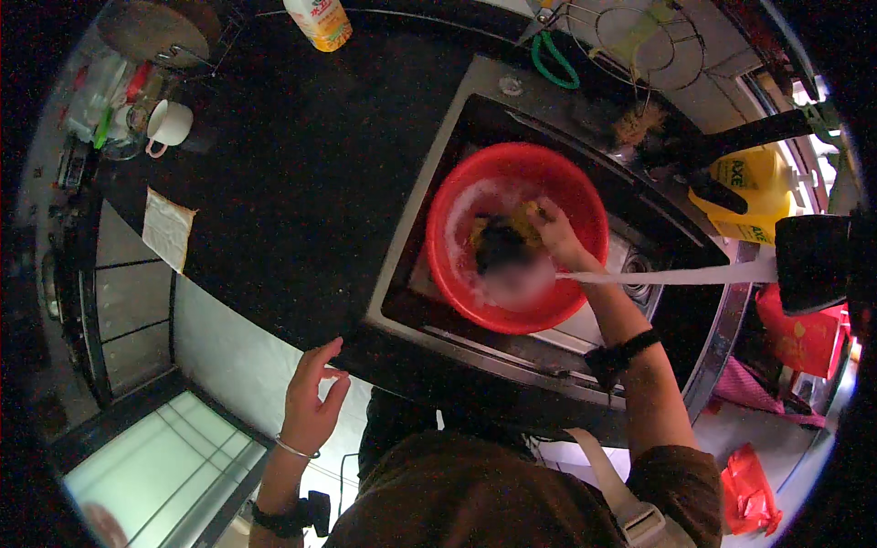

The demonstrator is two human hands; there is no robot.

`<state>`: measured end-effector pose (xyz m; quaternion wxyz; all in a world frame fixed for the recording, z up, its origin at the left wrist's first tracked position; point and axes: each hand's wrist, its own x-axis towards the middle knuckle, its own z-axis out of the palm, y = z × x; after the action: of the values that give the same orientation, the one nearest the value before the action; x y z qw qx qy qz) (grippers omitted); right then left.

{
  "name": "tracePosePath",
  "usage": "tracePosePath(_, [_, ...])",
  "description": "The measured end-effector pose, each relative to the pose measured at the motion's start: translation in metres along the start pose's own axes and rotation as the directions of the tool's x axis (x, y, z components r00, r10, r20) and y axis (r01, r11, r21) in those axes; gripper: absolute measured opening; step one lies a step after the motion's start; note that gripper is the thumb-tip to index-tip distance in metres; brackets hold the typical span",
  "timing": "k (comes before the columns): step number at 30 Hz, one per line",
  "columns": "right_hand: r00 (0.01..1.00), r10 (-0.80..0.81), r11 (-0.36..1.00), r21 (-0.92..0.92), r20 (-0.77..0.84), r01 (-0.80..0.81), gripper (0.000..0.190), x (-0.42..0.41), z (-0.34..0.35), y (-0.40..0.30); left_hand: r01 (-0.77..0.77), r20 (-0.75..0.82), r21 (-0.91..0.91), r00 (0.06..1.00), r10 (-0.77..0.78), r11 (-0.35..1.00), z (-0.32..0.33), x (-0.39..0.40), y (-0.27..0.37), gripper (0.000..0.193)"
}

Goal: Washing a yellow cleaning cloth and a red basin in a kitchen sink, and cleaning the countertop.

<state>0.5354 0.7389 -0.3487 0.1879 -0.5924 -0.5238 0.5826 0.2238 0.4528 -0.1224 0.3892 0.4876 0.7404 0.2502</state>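
Inside a red plastic basin [449, 274], my right hand [562, 236] grips a yellow item [532, 218], perhaps a sponge or cloth. A dark item [503, 246] with yellowish edges lies beside it among white suds [458, 226]; I cannot tell what it is. A stream of water [685, 275] runs from the black faucet [812, 264] across the view into the basin, passing over my right forearm. The basin stands in the sink [428, 316]. My left hand [308, 404] is held apart from everything near the counter's front edge, fingers parted and holding nothing.
A white cloth [168, 229] lies on the dark counter's [288, 185] left edge, below a white cup [169, 125]. At the back stand a bottle [320, 24] and green-handled scissors [553, 65]. Yellow AXE bottles [750, 178] are behind the sink, near a wire rack [637, 44].
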Motion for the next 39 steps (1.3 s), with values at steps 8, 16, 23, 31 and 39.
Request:
tracePosePath(8, [0.978,-0.055,0.733,0.673,0.203,-0.099,0.037,-0.058,-0.027,-0.118,0.057,0.003,-0.037,0.998,-0.057,0.998,-0.003,-0.006,-0.001,0.045])
tracePosePath(16, [0.984,-0.053,0.451,-0.875,0.169,0.175,0.059,-0.028,-0.034,0.039,-0.016,0.016,0.008,1.0,0.016,1.0,0.002,-0.007,-0.015,0.048])
tracePosePath(23, [0.747,-0.25,-0.016,-0.774,0.617,0.633,0.066,-0.027,0.045,0.021,-0.011,0.068,0.147,0.998,0.001,0.989,0.006,-0.005,-0.003,0.05])
tracePosePath(31, [0.976,-0.147,0.388,-0.898,0.163,0.209,0.055,-0.02,0.034,0.029,-0.068,0.05,0.185,0.997,0.059,0.98,0.005,-0.006,-0.009,0.049])
tracePosePath(39, [0.952,-0.088,0.984,0.177,0.294,0.037,0.027,-0.082,-0.011,-0.099,-0.07,0.055,0.133,0.996,0.063,0.989,0.001,0.001,-0.008,0.049])
